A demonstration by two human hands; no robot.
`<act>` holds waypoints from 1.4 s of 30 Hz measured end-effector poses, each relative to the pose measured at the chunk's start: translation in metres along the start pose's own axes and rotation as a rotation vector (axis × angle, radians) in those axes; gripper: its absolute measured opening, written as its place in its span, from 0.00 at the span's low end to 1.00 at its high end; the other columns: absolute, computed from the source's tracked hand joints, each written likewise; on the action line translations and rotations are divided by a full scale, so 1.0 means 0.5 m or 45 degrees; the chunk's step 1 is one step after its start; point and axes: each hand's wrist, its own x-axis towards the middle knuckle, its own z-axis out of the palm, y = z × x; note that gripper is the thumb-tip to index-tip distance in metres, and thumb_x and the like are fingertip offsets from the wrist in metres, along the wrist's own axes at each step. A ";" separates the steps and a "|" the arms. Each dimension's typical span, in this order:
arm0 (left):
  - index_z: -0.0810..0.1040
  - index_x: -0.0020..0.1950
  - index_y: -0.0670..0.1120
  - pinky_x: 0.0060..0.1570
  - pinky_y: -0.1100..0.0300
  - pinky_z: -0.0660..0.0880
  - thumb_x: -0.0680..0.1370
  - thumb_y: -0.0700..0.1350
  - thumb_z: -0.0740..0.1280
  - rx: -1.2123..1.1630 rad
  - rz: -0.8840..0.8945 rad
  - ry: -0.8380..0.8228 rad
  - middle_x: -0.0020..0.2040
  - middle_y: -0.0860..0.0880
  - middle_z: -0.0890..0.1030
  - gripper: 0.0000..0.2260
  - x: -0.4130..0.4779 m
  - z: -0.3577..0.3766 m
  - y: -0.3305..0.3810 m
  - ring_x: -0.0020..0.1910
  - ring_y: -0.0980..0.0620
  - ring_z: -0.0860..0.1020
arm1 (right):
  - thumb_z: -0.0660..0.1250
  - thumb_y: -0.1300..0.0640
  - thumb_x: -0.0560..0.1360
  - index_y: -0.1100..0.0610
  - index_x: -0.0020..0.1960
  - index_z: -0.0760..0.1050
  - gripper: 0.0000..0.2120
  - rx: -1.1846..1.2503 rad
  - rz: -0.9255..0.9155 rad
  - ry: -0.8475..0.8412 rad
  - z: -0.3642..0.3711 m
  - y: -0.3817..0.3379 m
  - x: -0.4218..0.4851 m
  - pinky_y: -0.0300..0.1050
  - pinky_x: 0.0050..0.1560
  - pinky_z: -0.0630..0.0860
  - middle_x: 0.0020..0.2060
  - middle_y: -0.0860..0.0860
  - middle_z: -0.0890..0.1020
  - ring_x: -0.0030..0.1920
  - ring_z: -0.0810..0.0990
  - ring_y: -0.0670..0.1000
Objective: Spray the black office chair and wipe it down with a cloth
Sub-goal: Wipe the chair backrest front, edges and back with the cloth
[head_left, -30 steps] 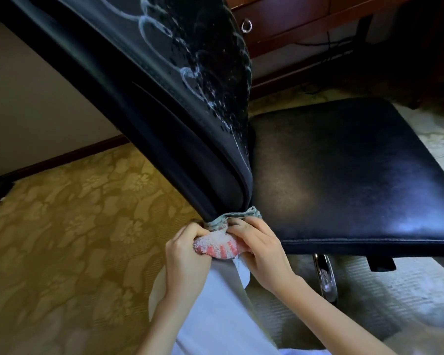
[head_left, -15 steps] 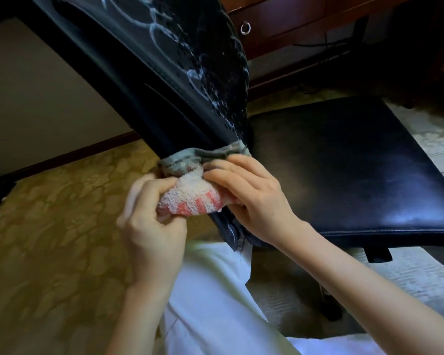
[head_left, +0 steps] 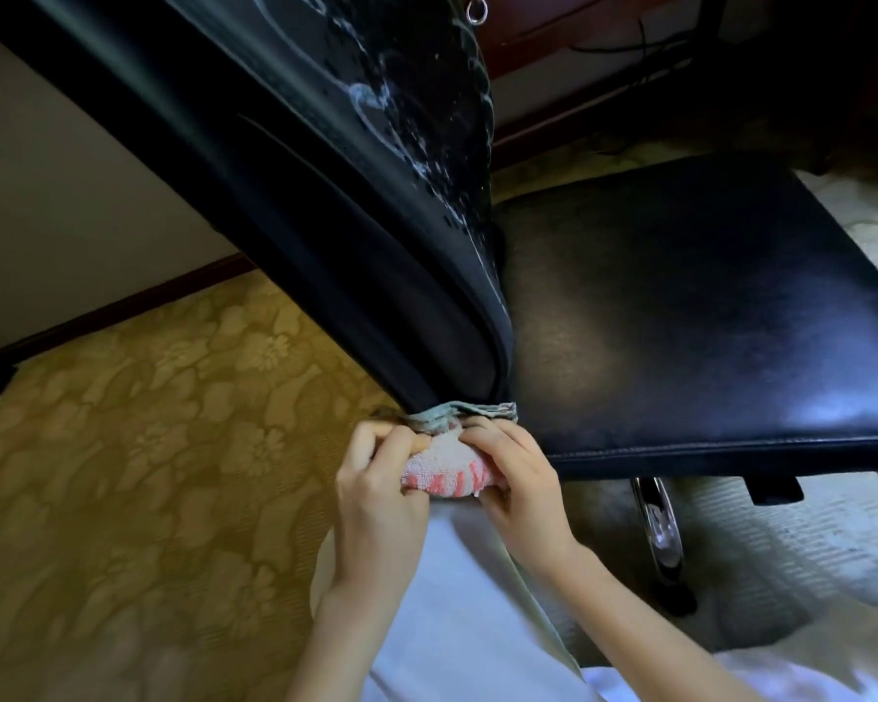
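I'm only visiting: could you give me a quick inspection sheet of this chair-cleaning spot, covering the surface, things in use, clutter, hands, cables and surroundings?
Surface: floral carpet; no spills seen.
Job's things: black office chair, its backrest streaked with white spray; cloth held against the backrest's bottom corner; spray bottle not in view.
Clutter: nothing seen.
Grips: left hand and right hand both hold the cloth.
Cables: dark cable beneath the wooden desk.
Surroundings: pale wall, dark baseboard.
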 end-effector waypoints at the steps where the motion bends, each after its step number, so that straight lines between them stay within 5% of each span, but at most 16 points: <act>1: 0.80 0.41 0.40 0.41 0.68 0.67 0.55 0.21 0.65 0.015 0.011 -0.033 0.41 0.47 0.75 0.22 -0.004 0.007 -0.005 0.39 0.54 0.71 | 0.64 0.68 0.66 0.58 0.57 0.77 0.20 0.017 0.036 0.014 0.004 0.003 -0.007 0.41 0.64 0.69 0.58 0.46 0.77 0.62 0.73 0.43; 5: 0.77 0.45 0.46 0.34 0.51 0.75 0.58 0.24 0.66 0.132 0.028 -0.095 0.44 0.46 0.74 0.23 -0.020 0.029 -0.008 0.38 0.45 0.75 | 0.69 0.74 0.63 0.56 0.57 0.76 0.25 0.067 0.164 -0.005 0.017 0.017 -0.027 0.41 0.64 0.70 0.58 0.44 0.77 0.62 0.73 0.41; 8: 0.81 0.48 0.46 0.34 0.50 0.75 0.68 0.33 0.61 0.369 0.166 -0.067 0.44 0.47 0.75 0.15 -0.037 0.022 -0.001 0.40 0.44 0.76 | 0.70 0.75 0.64 0.55 0.57 0.77 0.26 0.122 0.255 0.021 0.022 0.017 -0.035 0.46 0.64 0.72 0.58 0.44 0.78 0.62 0.74 0.42; 13: 0.84 0.52 0.45 0.43 0.49 0.71 0.81 0.37 0.54 0.608 0.570 -0.048 0.45 0.45 0.81 0.18 -0.029 -0.022 0.029 0.44 0.42 0.80 | 0.68 0.75 0.63 0.56 0.56 0.78 0.25 0.235 0.305 0.167 0.011 -0.018 -0.035 0.48 0.62 0.74 0.56 0.45 0.80 0.60 0.76 0.44; 21: 0.83 0.54 0.45 0.47 0.48 0.70 0.76 0.36 0.65 0.845 0.999 -0.040 0.53 0.44 0.83 0.11 0.051 -0.129 0.103 0.52 0.42 0.80 | 0.72 0.77 0.63 0.62 0.58 0.78 0.25 0.427 0.193 0.269 0.002 -0.089 0.014 0.47 0.61 0.73 0.57 0.51 0.81 0.60 0.77 0.49; 29: 0.81 0.52 0.39 0.54 0.48 0.70 0.80 0.37 0.55 1.142 1.138 -0.435 0.49 0.40 0.81 0.15 0.050 -0.049 0.076 0.50 0.39 0.80 | 0.74 0.77 0.60 0.61 0.59 0.78 0.29 0.421 0.369 0.230 0.048 0.013 -0.044 0.45 0.65 0.71 0.57 0.53 0.81 0.62 0.76 0.48; 36: 0.78 0.51 0.36 0.50 0.48 0.68 0.81 0.38 0.45 1.396 1.165 -0.786 0.40 0.40 0.75 0.21 0.034 0.053 0.055 0.40 0.41 0.74 | 0.69 0.72 0.65 0.60 0.56 0.80 0.21 0.394 0.632 0.153 0.064 0.073 -0.080 0.44 0.62 0.73 0.54 0.52 0.82 0.58 0.78 0.48; 42: 0.79 0.50 0.37 0.45 0.50 0.68 0.73 0.40 0.60 1.435 1.176 -0.891 0.38 0.42 0.75 0.12 0.027 0.094 0.051 0.37 0.43 0.73 | 0.65 0.59 0.68 0.59 0.57 0.80 0.18 0.379 0.708 -0.016 0.045 0.093 -0.075 0.45 0.61 0.73 0.54 0.51 0.83 0.57 0.78 0.49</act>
